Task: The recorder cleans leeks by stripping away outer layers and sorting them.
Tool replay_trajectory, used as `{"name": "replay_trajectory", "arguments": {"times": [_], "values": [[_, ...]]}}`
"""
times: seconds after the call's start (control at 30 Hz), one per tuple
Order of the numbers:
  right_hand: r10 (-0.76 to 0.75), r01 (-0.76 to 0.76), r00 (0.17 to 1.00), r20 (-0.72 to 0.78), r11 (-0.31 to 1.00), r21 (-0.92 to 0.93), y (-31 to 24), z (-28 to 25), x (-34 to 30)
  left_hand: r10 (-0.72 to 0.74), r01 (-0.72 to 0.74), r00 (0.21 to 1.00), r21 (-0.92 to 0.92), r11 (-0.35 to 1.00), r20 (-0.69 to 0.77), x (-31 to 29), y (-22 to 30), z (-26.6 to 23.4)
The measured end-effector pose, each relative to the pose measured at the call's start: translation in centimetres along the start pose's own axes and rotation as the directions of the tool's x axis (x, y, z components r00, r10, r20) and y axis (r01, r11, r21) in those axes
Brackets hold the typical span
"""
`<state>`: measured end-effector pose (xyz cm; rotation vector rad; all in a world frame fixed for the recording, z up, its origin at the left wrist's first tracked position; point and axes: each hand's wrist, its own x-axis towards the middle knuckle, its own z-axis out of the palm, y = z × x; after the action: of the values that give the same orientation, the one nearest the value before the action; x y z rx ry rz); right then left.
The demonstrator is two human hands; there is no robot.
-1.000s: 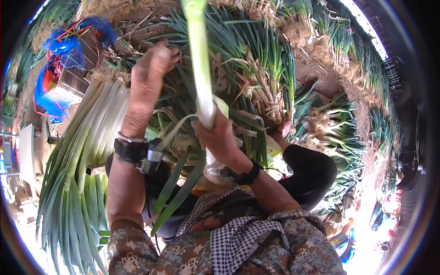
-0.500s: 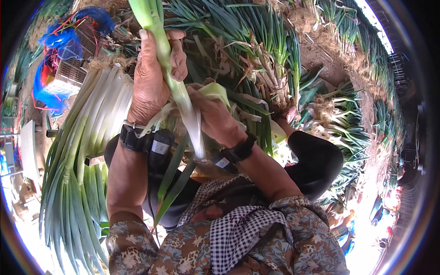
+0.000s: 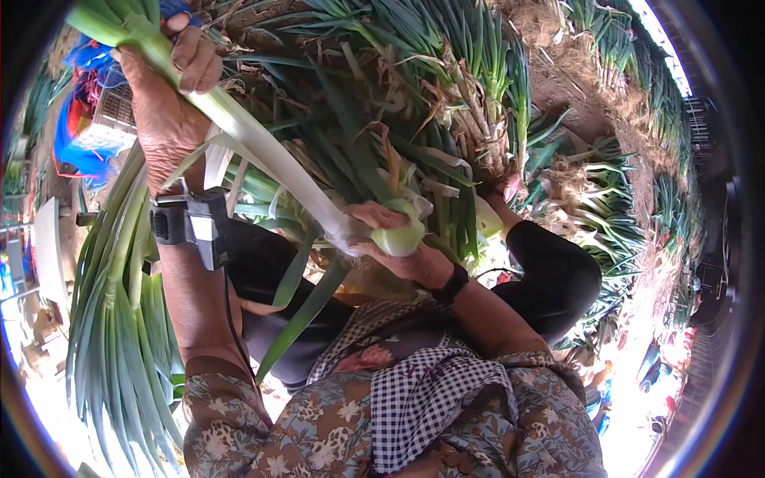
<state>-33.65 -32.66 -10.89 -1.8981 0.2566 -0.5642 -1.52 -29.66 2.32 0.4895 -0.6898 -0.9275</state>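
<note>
My left hand [image 3: 165, 119] is wrapped round a thick green onion [image 3: 267, 151] near the top of its pale shaft. The stalk slants from the upper left down to the middle, white end lowest. Beside that lower end, my right hand [image 3: 414, 264] is closed on a pale green peeled outer leaf [image 3: 401, 237]. Its fingers are close to the shaft's tip, and whether they also touch it is hard to see. Two long green leaf blades [image 3: 307, 331] hang below the stalk over my lap.
At my left lies a bundle of green onions [image 3: 119, 271], with a crate [image 3: 115, 111] and blue netting [image 3: 84, 159] beyond it. A heap of unpeeled green onions [image 3: 470, 95] lies ahead, and more rooted bunches [image 3: 598, 191] are at the right. My bent knee [image 3: 562, 271] juts out on the right.
My left hand has carried the green onion up and left, tilting it more. My right hand has moved down and slightly right, with the peeled leaf pulled down toward the white end.
</note>
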Motion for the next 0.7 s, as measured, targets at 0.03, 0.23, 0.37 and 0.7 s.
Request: {"name": "replay_trajectory", "arguments": {"times": [0.03, 0.23, 0.37, 0.7], "values": [[0.036, -0.03, 0.999, 0.037, 0.99, -0.141, 0.4, -0.3, -1.2, 0.0, 0.0, 1.0, -0.001, 1.0, -0.005, -0.2, 0.2, -0.6], [-0.041, 0.168, 0.979, 0.197, 0.707, -0.687, 7.1, -1.5, -10.8, 0.21, -0.079, 0.934, 0.407, 0.91, -0.29, 1.2, 3.7, -5.8], [0.693, -0.296, 0.575, 0.435, 0.671, -0.679, 10.0, -2.7, -10.4, 0.243, -0.124, 0.929, 0.382, 0.916, -0.281, 1.0, 4.4, -7.0], [0.116, -0.09, 0.993, -0.01, 0.709, -0.699, -2.3, -5.1, 8.2, 0.284, -0.216, 0.929, 0.274, 0.937, -0.238, 0.8, -0.7, -2.8]]}}
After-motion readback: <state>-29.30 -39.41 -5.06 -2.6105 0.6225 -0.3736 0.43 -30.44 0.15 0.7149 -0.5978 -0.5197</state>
